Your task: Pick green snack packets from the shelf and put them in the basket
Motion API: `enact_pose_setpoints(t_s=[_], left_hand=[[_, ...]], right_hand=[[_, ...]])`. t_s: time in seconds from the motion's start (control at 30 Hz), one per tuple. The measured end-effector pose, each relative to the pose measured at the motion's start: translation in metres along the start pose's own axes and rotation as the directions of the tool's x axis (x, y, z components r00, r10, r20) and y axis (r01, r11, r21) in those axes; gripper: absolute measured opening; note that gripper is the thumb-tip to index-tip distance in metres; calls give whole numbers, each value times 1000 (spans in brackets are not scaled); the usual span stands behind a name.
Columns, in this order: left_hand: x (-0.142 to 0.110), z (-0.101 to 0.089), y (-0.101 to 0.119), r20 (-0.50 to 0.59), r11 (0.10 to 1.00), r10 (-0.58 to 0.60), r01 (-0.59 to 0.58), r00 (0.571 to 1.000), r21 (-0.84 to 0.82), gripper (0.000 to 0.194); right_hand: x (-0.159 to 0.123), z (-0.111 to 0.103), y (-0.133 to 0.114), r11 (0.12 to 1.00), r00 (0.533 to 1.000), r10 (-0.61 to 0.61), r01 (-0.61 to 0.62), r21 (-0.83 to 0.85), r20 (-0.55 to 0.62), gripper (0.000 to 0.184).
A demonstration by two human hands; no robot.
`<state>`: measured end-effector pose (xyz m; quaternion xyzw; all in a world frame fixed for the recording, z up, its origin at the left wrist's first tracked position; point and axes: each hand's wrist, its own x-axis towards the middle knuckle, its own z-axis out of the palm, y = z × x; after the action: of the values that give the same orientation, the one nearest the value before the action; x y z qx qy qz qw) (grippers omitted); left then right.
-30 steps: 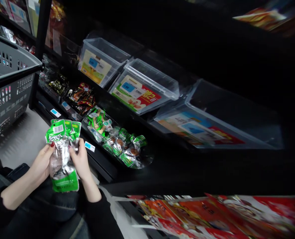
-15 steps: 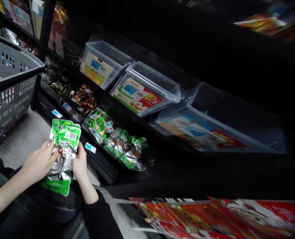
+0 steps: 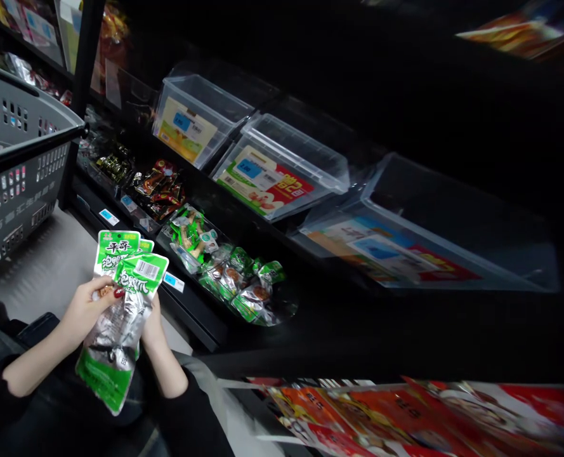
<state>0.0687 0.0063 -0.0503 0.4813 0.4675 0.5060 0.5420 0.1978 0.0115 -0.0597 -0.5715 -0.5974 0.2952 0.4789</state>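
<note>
Several green-and-silver snack packets (image 3: 122,330) lie fanned and overlapping between my two hands, low at the left of the head view. My left hand (image 3: 84,308) is closed on their left side, its thumb with a red nail resting on the front packet. On the right, my right hand (image 3: 152,327) is closed round the packets' edge, its fingers mostly hidden behind them. The front packet shows a white barcode label near its top and tilts to the right. Another packet's green top with dark lettering shows behind it.
A grey shopping basket (image 3: 22,184) stands at the left. Ahead, a low black shelf holds small green packets (image 3: 243,285) and dark red packets (image 3: 158,190). Above them sit clear plastic bins (image 3: 301,158) with price labels. Red and orange bags (image 3: 381,412) lie at the lower right.
The packets have been spread apart. The front one has slid down and tilted right, showing more of the packet behind. My left hand has shifted slightly right.
</note>
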Motion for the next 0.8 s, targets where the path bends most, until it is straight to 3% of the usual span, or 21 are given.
enact_pose_setpoints(t_s=[0.13, 0.23, 0.33, 0.4, 0.47, 0.57, 0.7, 0.8], left_hand=[[3, -5, 5, 17, 1000, 5, -6, 1000, 18, 20], [5, -8, 7, 17, 1000, 11, -12, 1000, 29, 19], [7, -12, 8, 54, 998, 16, -19, 998, 52, 20], [8, -14, 9, 110, 996, 4, -14, 994, 85, 21], [9, -13, 7, 180, 994, -8, -11, 984, 106, 22], [9, -8, 2, 255, 994, 4, -31, 967, 103, 20], [8, -3, -6, 279, 995, -14, -15, 960, 103, 19], [8, -6, -7, 290, 994, 3, -36, 957, 107, 26]], right_hand=[[-1, -2, -7, 1000, 994, 3, 0, 23, -113, 34], [3, -9, -17, 982, 976, -137, 156, 104, -170, 46], [13, -25, -26, 932, 964, -256, 229, 283, 65, 52], [19, -37, -30, 906, 934, -254, 140, 399, 250, 66], [23, -46, -31, 904, 920, -224, 73, 420, 322, 74], [25, -52, -32, 921, 941, -221, 114, 372, 258, 57], [24, -57, -36, 903, 946, -304, 249, 350, 109, 28], [24, -65, -43, 924, 967, -224, 171, 341, 120, 22]])
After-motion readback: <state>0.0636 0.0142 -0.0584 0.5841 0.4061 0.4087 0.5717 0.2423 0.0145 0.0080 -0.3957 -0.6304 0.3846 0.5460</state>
